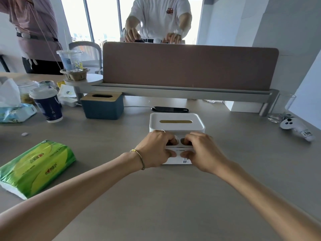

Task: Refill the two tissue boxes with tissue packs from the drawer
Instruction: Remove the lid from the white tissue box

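A white tissue box [177,126] with a slot in its top stands at the middle of the desk. Right against its near side lies a white piece with a small printed label [178,160]; I cannot tell whether it is a tissue pack or part of the box. My left hand [156,150] and my right hand [201,152] both grip this piece, thumbs on its near face and fingers curled over its far edge. A green tissue pack [36,167] lies at the near left. A blue tissue box with a wooden lid [103,106] stands further back on the left.
A dark blue paper cup [47,106], an open wipes pack [15,110] and clutter fill the far left. A brown divider panel [189,65] closes the back; two people stand beyond it. A black phone [170,109] lies behind the white box. A glass [281,108] and a small plush toy [297,127] sit right.
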The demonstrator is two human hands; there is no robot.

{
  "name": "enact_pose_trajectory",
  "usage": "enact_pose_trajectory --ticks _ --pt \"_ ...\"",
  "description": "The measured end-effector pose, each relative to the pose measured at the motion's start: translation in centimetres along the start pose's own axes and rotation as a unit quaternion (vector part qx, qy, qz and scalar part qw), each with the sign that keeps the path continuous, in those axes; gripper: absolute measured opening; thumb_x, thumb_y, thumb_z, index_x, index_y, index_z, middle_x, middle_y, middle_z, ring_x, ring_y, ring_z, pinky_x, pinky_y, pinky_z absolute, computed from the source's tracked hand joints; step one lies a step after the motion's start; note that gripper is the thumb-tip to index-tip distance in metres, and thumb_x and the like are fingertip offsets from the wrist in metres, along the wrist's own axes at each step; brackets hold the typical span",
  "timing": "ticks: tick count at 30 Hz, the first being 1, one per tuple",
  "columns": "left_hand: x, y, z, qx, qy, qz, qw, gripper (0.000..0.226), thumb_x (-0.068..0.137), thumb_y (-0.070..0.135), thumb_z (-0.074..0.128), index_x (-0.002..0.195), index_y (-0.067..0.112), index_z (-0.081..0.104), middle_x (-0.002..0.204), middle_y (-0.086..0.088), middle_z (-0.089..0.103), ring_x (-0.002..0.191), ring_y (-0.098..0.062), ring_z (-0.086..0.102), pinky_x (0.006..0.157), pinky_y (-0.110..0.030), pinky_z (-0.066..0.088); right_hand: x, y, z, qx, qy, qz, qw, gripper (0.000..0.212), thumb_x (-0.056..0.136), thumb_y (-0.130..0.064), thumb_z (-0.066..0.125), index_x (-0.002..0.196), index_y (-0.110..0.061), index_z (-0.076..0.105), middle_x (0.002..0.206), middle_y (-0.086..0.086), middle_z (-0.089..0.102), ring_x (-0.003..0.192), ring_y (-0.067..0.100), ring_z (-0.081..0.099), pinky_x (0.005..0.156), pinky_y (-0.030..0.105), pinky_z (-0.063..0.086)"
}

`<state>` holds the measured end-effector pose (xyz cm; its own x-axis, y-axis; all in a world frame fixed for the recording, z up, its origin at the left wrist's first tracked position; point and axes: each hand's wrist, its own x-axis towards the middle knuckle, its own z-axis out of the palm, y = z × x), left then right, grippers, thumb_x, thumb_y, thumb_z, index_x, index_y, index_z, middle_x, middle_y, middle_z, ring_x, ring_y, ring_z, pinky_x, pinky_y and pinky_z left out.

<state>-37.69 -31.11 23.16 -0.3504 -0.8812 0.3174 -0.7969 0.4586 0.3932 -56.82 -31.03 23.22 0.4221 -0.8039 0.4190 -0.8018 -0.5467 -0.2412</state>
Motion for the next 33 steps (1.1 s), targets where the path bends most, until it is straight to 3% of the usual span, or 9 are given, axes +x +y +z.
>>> enact_pose_trajectory --ticks 6,13,19,23,26,30,33 --pt "-0.2 0.2 0.2 0.009 0.009 -0.005 1.0 0.028 0.077 0.028 0.083 0.101 0.021 0.069 0.086 0.011 0.058 0.076 -0.012 0.05 0.063 -0.02 0.034 0.0 0.1 0.0 -0.003 0.0 -0.006 1.0 0.026 0.072 -0.02 0.085 0.087 -0.013 0.064 0.08 -0.008 0.05 0.082 0.025 0.06 0.066 0.028 0.034" --pt "0.0 0.4 0.0 0.015 -0.009 -0.007 1.0 0.025 0.077 0.025 0.083 0.092 0.019 0.065 0.087 0.003 0.066 0.074 -0.017 0.054 0.063 -0.027 0.043 0.0 0.0 -0.2 -0.026 0.0 -0.008 1.0 0.03 0.073 -0.026 0.085 0.091 -0.011 0.065 0.088 0.0 0.063 0.082 0.023 0.059 0.066 0.027 0.034" --pt "0.6 0.5 -1.6 -0.008 -0.06 0.016 0.998 0.022 0.088 0.031 0.074 0.078 0.029 0.055 0.067 0.011 0.055 0.06 -0.005 0.05 0.055 -0.011 0.036 -0.1 -0.2 -0.4 -0.023 -0.005 0.001 1.0 0.028 0.075 -0.025 0.084 0.089 -0.014 0.063 0.083 -0.01 0.048 0.078 0.013 0.043 0.061 0.024 0.026" --pt "0.8 0.7 -1.3 -0.011 -0.019 -0.008 1.0 0.025 0.079 0.028 0.082 0.074 0.029 0.058 0.065 0.014 0.057 0.059 0.0 0.051 0.053 -0.009 0.034 -0.1 -0.2 -0.4 -0.031 -0.017 0.007 0.999 0.032 0.073 -0.026 0.086 0.091 -0.014 0.062 0.088 -0.003 0.059 0.083 0.02 0.054 0.067 0.026 0.029" --pt "0.9 0.8 -1.6 -0.03 0.003 -0.022 0.999 0.03 0.071 0.027 0.087 0.067 0.031 0.058 0.06 0.016 0.055 0.054 0.003 0.05 0.053 -0.008 0.034 -0.2 -0.5 -0.7 -0.009 -0.012 0.019 1.0 0.038 0.071 -0.027 0.087 0.085 -0.022 0.051 0.086 -0.008 0.053 0.078 0.015 0.047 0.067 0.028 0.031" --pt "0.8 0.5 -2.5 -0.051 -0.031 -0.008 0.998 0.013 0.076 0.023 0.084 0.079 0.023 0.072 0.065 0.016 0.061 0.058 0.001 0.055 0.056 -0.008 0.037 -0.1 -0.2 -1.1 0.024 -0.014 0.004 1.0 0.016 0.084 -0.027 0.078 0.091 -0.017 0.068 0.084 -0.007 0.059 0.077 0.016 0.055 0.067 0.031 0.041" --pt "0.7 0.9 -3.0 -0.019 0.003 0.017 1.0 0.013 0.08 0.023 0.081 0.079 0.023 0.068 0.068 0.017 0.059 0.061 -0.001 0.055 0.056 -0.01 0.034 0.3 0.1 -1.7 0.027 0.006 -0.023 0.999 0.006 0.089 -0.018 0.068 0.084 -0.017 0.071 0.079 -0.003 0.063 0.078 0.023 0.061 0.067 0.037 0.048"
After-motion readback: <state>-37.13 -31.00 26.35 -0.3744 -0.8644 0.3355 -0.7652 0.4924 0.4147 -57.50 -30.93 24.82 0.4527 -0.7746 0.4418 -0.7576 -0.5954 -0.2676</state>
